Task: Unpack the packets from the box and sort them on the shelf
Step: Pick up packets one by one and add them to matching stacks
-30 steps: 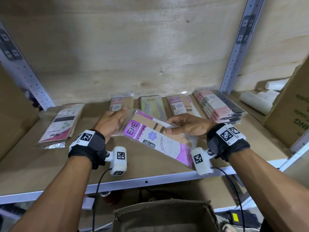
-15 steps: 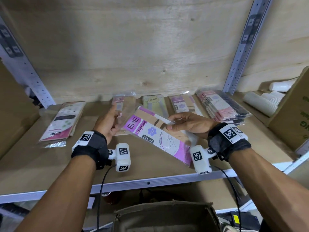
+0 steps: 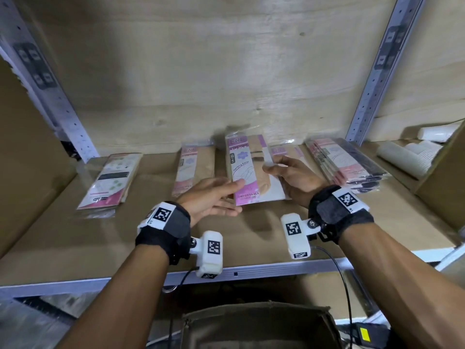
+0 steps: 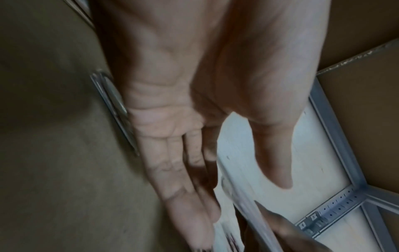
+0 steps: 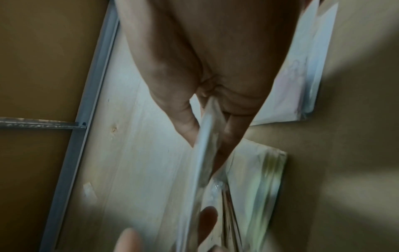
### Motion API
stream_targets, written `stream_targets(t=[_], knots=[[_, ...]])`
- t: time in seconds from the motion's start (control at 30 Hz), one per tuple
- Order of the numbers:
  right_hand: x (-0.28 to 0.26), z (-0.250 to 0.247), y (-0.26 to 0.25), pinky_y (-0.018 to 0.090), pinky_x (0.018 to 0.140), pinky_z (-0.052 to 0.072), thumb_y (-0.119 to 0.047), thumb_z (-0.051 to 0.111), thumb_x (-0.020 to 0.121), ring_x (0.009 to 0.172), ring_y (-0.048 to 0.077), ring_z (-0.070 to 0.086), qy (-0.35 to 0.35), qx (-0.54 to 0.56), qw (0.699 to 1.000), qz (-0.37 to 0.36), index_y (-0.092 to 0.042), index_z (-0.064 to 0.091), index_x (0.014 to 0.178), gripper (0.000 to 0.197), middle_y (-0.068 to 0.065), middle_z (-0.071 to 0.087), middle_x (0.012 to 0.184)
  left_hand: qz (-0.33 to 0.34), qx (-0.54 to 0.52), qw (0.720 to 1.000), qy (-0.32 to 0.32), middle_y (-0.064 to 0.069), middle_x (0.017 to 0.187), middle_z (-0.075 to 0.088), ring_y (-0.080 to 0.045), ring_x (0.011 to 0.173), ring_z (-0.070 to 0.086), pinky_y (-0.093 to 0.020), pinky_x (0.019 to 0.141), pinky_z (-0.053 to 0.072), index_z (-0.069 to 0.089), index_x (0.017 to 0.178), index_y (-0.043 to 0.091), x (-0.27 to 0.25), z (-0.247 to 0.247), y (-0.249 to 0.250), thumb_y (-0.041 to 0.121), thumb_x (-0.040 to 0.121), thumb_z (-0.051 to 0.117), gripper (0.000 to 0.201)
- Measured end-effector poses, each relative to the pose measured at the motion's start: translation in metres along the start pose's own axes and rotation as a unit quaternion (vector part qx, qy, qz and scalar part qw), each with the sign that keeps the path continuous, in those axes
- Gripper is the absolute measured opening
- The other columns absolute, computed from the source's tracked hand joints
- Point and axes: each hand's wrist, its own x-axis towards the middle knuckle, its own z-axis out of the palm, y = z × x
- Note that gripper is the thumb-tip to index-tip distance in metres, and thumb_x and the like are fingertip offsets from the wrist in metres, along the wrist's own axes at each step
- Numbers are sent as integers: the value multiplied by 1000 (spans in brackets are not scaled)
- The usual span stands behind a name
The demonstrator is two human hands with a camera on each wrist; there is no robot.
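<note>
A wooden shelf (image 3: 75, 243) with a metal front rail fills the head view, backed by pale plywood. Below its front edge, the open top of a cardboard box (image 3: 259, 323) shows. On the shelf lie packets in a row: one at far left (image 3: 110, 180), one left of centre (image 3: 195, 172), one partly hidden behind the right hand (image 3: 289, 152), and a slanted stack (image 3: 344, 167) at right.

The right hand (image 3: 294, 177) pinches a packet (image 3: 247, 172) by its right edge, thumb on top. It sits over the middle of the shelf, long axis running front to back, purple header pointing to the back wall – "ENE" is partly legible there, "COMFORTABLE" at the near end. The left hand (image 3: 214, 200) is released, fingers straight, fingertips touching the packet's near left edge.
</note>
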Motion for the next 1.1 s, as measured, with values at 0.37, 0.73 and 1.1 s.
stream_targets(t=[0.37, 0.73, 1.1], knots=[[5, -37, 7, 38, 71, 55, -16, 75, 82, 83, 24, 69, -1, -138, 990, -2, -10, 67, 105, 25, 10, 74, 96, 80, 29, 995, 41, -19, 106, 72, -21, 74, 67, -23, 70, 58, 64, 122, 0, 25, 28, 5, 4, 87, 71, 36], [3, -80, -2, 24, 54, 53, 17, 65, 81, 65, 28, 55, -16, -206, 978, -9, -3, 57, 120, 45, 23, 64, 83, 89, 154, 974, 141, -4, 91, 77, -11, 68, 70, -19, 51, 52, 76, 91, 19, 83, 64, 18, 8, 72, 85, 24], [15, -108, -10, 32, 60, 58, -7, 68, 88, 60, 22, 66, 86, -334, 938, -36, 0, 53, 131, 45, 13, 68, 83, 49, 255, 949, 178, -1, 79, 77, -20, 63, 75, -43, 70, 63, 77, 80, 18, 106, 96, 26, 30, 56, 91, 30]])
